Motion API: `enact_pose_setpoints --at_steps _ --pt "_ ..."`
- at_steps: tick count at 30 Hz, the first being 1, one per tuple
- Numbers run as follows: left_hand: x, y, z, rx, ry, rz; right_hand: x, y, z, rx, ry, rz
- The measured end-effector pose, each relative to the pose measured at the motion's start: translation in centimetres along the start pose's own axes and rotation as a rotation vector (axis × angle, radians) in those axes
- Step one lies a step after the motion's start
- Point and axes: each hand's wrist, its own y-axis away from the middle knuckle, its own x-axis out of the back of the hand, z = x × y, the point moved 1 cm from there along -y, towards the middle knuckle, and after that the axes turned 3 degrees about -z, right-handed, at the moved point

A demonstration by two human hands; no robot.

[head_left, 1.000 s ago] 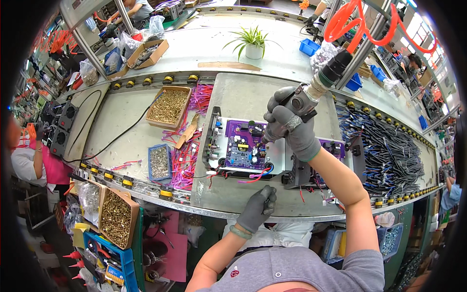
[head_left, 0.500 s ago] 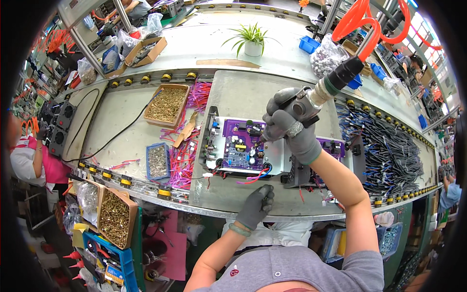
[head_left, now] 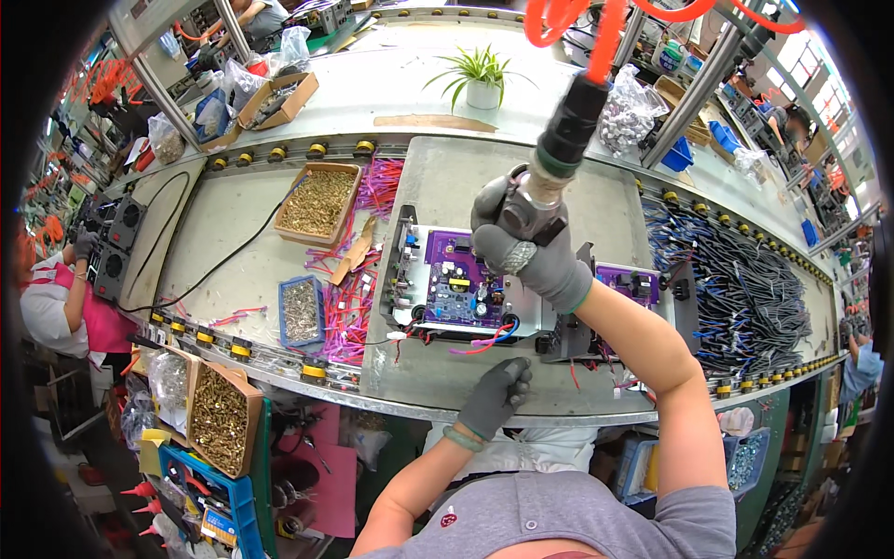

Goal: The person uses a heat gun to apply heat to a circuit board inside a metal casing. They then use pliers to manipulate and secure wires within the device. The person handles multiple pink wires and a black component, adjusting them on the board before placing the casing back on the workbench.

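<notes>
My gloved right hand (head_left: 549,268) grips a pneumatic screwdriver (head_left: 533,207) fed by an orange coiled hose (head_left: 607,42). Hand and tool are over the right part of a purple circuit board (head_left: 442,256), and the tool's tip is hidden. This board lies in an open metal chassis (head_left: 527,310) with loose red and blue wires (head_left: 492,340) at its front. Just in front of the chassis, my gloved left hand (head_left: 494,399) has its fingers curled in; whatever they may hold cannot be seen. To the right sits a second chassis (head_left: 684,303) with another purple board (head_left: 629,279).
Left of the chassis are a box of brass-coloured parts (head_left: 319,200), a blue bin of small screws (head_left: 301,310) and pink-purple wires (head_left: 349,321). Black cables (head_left: 750,289) pile up at right. A potted plant (head_left: 482,91) stands behind. Co-workers are at far left and far right.
My right hand and the screwdriver have shifted left over the board, and the tool stands more upright. The left hand has moved slightly right, still curled.
</notes>
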Motion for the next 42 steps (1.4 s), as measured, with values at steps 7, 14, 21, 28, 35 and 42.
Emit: enact_pose_setpoints --at_steps 7,14,21,28,35,42 --pt "-0.2 0.0 -0.1 -0.035 -0.072 -0.035 0.4 -0.3 -0.9 -0.015 -0.053 -0.069" --pt "-2.2 2.1 0.4 -0.057 -0.071 0.061 -0.2 2.8 -9.9 0.091 -0.424 0.034" --pt "-12.5 6.8 0.8 -0.082 -0.145 -0.26 3.4 15.4 -12.5 0.312 -0.222 0.094" --pt "-18.0 5.7 -3.1 0.128 -0.216 -0.358 6.5 20.6 -15.6 0.645 -0.134 0.082" --pt "-17.7 3.1 -5.7 0.003 -0.379 -0.258 7.5 23.5 -15.1 0.526 -0.058 0.18" --pt "-17.6 3.4 -3.6 -0.091 -0.436 -0.208 7.4 21.7 -14.8 0.566 -0.088 0.215"
